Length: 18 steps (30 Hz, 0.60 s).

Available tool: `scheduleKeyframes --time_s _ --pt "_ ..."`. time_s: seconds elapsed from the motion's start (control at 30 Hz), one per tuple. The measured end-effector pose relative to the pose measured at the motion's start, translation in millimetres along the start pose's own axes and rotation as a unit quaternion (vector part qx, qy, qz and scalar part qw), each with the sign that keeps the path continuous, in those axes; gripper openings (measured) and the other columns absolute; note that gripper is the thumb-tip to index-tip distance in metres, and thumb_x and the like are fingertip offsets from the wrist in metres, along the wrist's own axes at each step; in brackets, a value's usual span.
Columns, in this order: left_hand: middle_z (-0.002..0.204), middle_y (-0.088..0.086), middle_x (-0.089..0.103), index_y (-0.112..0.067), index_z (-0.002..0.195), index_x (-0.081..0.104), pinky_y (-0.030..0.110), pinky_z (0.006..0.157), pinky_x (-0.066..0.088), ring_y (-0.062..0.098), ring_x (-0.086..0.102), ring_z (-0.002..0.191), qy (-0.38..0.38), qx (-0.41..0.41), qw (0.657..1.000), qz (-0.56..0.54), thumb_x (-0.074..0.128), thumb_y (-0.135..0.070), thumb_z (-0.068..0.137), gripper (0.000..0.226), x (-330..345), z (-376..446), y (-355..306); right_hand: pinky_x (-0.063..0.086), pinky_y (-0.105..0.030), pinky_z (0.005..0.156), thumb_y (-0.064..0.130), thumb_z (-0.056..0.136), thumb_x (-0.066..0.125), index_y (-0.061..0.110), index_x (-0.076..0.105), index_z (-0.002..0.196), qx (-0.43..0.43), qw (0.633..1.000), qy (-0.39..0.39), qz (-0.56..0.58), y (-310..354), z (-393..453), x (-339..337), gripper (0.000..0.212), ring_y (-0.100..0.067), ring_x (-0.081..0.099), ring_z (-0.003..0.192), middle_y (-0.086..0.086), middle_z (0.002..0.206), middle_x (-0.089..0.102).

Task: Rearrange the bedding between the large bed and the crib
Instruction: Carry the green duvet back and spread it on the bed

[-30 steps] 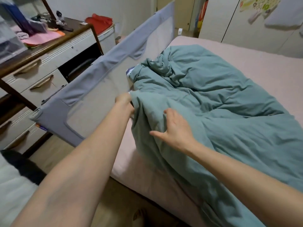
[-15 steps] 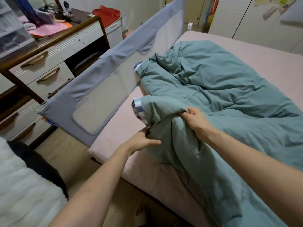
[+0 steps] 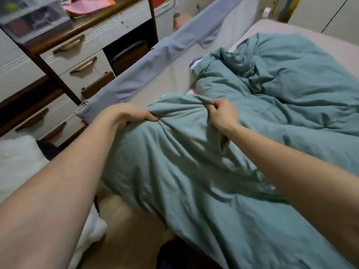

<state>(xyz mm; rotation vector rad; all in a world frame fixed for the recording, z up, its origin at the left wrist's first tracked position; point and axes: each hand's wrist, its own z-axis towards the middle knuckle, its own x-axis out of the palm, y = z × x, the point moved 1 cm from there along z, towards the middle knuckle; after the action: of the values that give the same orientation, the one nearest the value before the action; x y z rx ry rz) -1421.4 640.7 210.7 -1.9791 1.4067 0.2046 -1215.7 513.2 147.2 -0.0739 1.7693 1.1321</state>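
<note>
Soft cloth on the bed, wood and plastic beside it.
The teal cloth duvet (image 3: pixel 223 171) is matt and creased; the grey fabric bed rail (image 3: pixel 147 74) has a paler mesh panel; the white drawer unit (image 3: pixel 77 55) has dark glossy wooden trim and handles; a clear plastic box (image 3: pixel 33 16) sits on top.

duvet (image 3: pixel 223 171): plain teal green, blue-and-white striped patch at far fold | bed sheet (image 3: pixel 330 47): pale pink | bed rail (image 3: pixel 174 61): grey-blue border, beige mesh | dresser (image 3: pixel 81 51): white drawers, dark brown frame, bronze handles
</note>
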Motion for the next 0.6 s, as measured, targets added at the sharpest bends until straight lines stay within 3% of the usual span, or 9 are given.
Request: scheduleKeyframes --time_s 0.07,0.13,0.17,0.23,0.3,0.4,0.5,0.6 --pt "0.104 0.011 0.062 -0.010 0.105 0.059 0.033 0.075 0.046 0.026 0.060 0.081 -0.082 0.060 0.993 0.065 0.070 -0.032 0.083 0.033 0.9 24.9 12.5 0.044 -0.036 0.082 0.026 0.097 0.043 0.016 0.067 0.104 0.020 0.999 -0.021 -0.037 7.6 6.9 18.8 0.027 -0.034 0.060 0.102 -0.014 0.106 0.068" --pt "0.118 0.019 0.060 -0.003 0.113 0.058 0.034 0.085 0.047 0.034 0.059 0.102 -0.205 0.121 0.961 0.139 0.062 -0.018 0.083 0.034 5.5 69.5 31.9 0.042 -0.036 0.089 0.020 0.097 0.041 0.010 0.060 0.115 0.064 0.998 0.013 -0.007 16.9 18.5 60.8 0.028 -0.036 0.057 0.109 -0.018 0.115 0.064" --pt "0.129 0.020 0.054 -0.004 0.125 0.051 0.037 0.096 0.043 0.036 0.052 0.116 -0.215 0.128 0.956 0.153 0.059 -0.014 0.082 0.045 14.0 93.3 43.3 0.041 -0.037 0.093 0.019 0.096 0.042 0.009 0.054 0.122 0.074 0.996 0.051 0.005 19.4 21.6 84.9 0.030 -0.036 0.054 0.114 -0.019 0.121 0.060" --pt "0.145 0.016 0.037 -0.010 0.139 0.035 0.044 0.108 0.032 0.036 0.033 0.134 -0.188 0.148 0.943 0.233 0.058 -0.017 0.083 0.062 38.6 130.2 68.9 0.036 -0.037 0.101 0.019 0.095 0.047 0.008 0.041 0.134 0.057 0.989 0.139 -0.007 18.5 16.4 123.1 0.041 -0.035 0.049 0.123 -0.020 0.132 0.053" --pt "0.147 0.013 0.033 -0.012 0.142 0.029 0.045 0.112 0.029 0.033 0.027 0.138 -0.143 0.166 0.927 0.303 0.058 -0.025 0.086 0.065 62.1 157.3 98.2 0.032 -0.032 0.103 0.019 0.095 0.049 0.005 0.037 0.139 0.034 0.979 0.198 -0.038 9.4 7.9 151.7 0.048 -0.032 0.045 0.128 -0.018 0.140 0.047" --pt "0.151 0.015 0.029 -0.008 0.147 0.021 0.040 0.116 0.022 0.032 0.023 0.142 -0.089 0.121 0.942 0.301 0.055 -0.037 0.091 0.072 89.3 198.0 146.4 0.030 -0.029 0.103 0.017 0.094 0.051 0.003 0.035 0.142 0.021 0.955 0.277 -0.102 -19.7 1.0 198.4 0.052 -0.030 0.042 0.131 -0.019 0.144 0.042" --pt "0.154 0.017 0.024 -0.006 0.150 0.015 0.039 0.117 0.019 0.032 0.020 0.143 -0.079 0.088 0.958 0.259 0.054 -0.041 0.092 0.077 100.6 225.8 173.7 0.030 -0.036 0.110 0.016 0.087 0.050 0.006 0.041 0.136 -0.059 0.943 0.267 -0.192 -47.7 2.7 227.0 0.050 -0.032 0.036 0.133 -0.016 0.140 0.041" --pt "0.154 0.016 0.024 -0.008 0.150 0.013 0.041 0.117 0.020 0.032 0.020 0.143 -0.105 0.087 0.965 0.224 0.056 -0.044 0.090 0.082 111.9 271.0 185.6 0.011 -0.040 0.118 0.016 0.089 0.044 0.011 0.036 0.140 -0.150 0.915 0.225 -0.298 -65.0 27.4 260.0 0.051 -0.030 0.016 0.144 -0.012 0.150 0.028"
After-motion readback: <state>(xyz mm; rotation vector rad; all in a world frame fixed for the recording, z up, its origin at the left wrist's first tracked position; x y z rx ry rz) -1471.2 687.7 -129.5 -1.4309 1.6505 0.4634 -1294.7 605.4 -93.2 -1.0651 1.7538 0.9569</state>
